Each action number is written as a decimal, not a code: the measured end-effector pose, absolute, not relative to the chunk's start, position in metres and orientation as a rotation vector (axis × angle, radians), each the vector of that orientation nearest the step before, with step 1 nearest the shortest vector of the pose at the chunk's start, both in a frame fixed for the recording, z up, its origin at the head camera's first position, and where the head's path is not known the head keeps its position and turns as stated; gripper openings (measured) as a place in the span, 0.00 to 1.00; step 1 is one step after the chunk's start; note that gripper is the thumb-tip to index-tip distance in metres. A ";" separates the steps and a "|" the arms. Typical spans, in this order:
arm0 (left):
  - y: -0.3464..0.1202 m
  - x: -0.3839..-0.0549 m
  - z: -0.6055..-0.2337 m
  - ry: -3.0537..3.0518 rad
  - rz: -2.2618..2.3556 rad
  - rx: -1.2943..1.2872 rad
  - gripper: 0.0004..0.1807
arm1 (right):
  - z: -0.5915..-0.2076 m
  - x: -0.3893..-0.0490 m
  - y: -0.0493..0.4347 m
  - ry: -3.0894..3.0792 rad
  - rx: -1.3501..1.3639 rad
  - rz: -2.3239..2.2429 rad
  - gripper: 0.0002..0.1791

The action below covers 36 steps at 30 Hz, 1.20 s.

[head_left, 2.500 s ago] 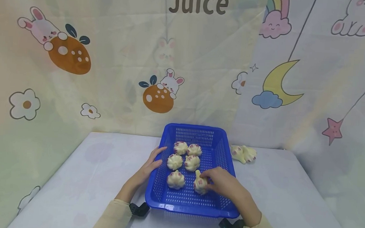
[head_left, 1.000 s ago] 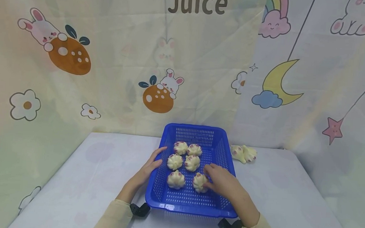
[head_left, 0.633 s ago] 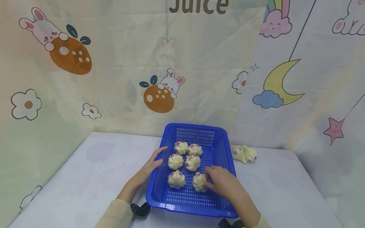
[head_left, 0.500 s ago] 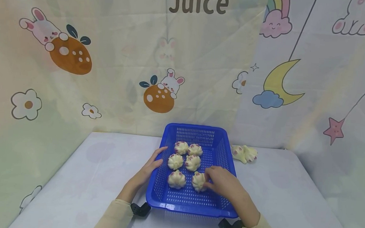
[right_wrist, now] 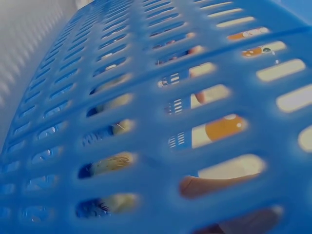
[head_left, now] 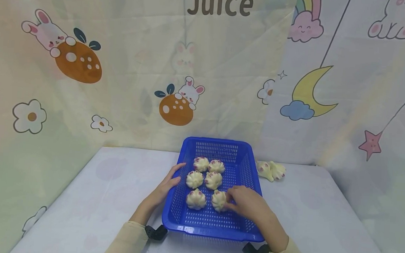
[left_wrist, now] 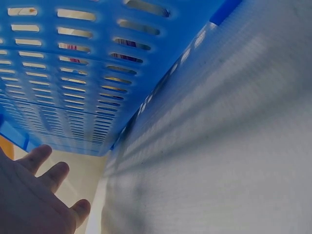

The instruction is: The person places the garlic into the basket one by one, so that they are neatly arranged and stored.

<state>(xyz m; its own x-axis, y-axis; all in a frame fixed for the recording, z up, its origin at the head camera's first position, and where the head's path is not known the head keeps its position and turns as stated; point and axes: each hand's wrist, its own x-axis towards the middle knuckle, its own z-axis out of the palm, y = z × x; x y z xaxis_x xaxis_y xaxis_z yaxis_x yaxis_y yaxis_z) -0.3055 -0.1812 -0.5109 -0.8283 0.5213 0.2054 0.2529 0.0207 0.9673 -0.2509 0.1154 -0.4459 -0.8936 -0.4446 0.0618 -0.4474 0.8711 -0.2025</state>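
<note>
A blue perforated plastic basket (head_left: 214, 232) holds several garlic bulbs, cream with purplish marks. My left hand (head_left: 163, 187) rests against the basket's left side, fingers extended and spread; the left wrist view shows its fingers (left_wrist: 54, 174) beside the slotted wall. Inside the basket my right hand (head_left: 248, 201) pinches the right side of the near-right garlic bulb (head_left: 218, 200) with thumb and curled fingers. Left of it lies another garlic bulb (head_left: 196, 199). Through the basket slots, the right wrist view gives only a partial sight of a finger (right_wrist: 214, 184).
Two more garlic bulbs (head_left: 270, 171) lie on the white-covered table (head_left: 116, 198), behind the basket's right side. A printed curtain (head_left: 138, 100) hangs along the table's back edge. In the basket, further bulbs sit in pairs toward the far end.
The near-right bulb has turned, its stem no longer standing out toward the far end, and has shifted slightly left with my right hand's fingers. My left hand stays put.
</note>
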 end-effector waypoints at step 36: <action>-0.183 -0.308 -0.516 2.129 1.882 0.839 0.30 | -0.433 -0.251 0.126 -2.802 0.759 0.860 0.12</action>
<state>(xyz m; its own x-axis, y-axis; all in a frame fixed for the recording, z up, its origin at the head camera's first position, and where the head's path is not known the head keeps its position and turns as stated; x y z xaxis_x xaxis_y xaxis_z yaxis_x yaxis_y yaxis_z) -0.3085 -0.1832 -0.5161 -0.8249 0.5168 0.2290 0.2906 0.0403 0.9560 -0.2509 0.1256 -0.4334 -0.8682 -0.4304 0.2470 -0.4948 0.7140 -0.4954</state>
